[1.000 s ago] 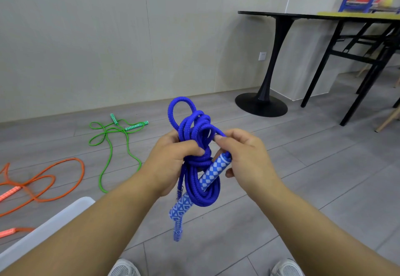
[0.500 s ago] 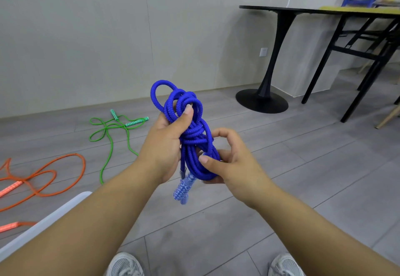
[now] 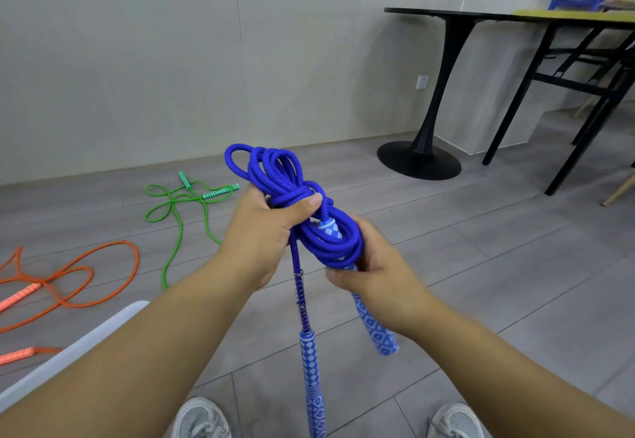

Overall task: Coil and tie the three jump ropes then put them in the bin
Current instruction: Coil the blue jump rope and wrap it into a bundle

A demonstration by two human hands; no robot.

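A coiled blue jump rope (image 3: pixel 323 234) is held in front of me above the floor. My left hand (image 3: pixel 264 231) grips the upper part of the coil, thumb pressed over the wrapped strands. My right hand (image 3: pixel 374 265) holds the coil's lower end together with one patterned blue handle (image 3: pixel 376 327). The other blue handle (image 3: pixel 312 382) hangs straight down on a loose strand. A green jump rope (image 3: pixel 175 210) lies uncoiled on the floor at the left. An orange jump rope (image 3: pixel 68 276) sprawls nearer the left edge. The white bin's rim (image 3: pixel 79 348) shows at lower left.
A black pedestal table (image 3: pixel 433 94) stands at the right by the wall, with black-framed tables (image 3: pixel 584 59) beyond it. A wooden chair leg (image 3: pixel 618 190) pokes in at the far right. My two shoes (image 3: pixel 202 417) are at the bottom on the grey floor.
The coil has turned and dropped lower in my hands. My right hand shifted from the coil's side to its lower end, and one handle now dangles far down on a loose strand.
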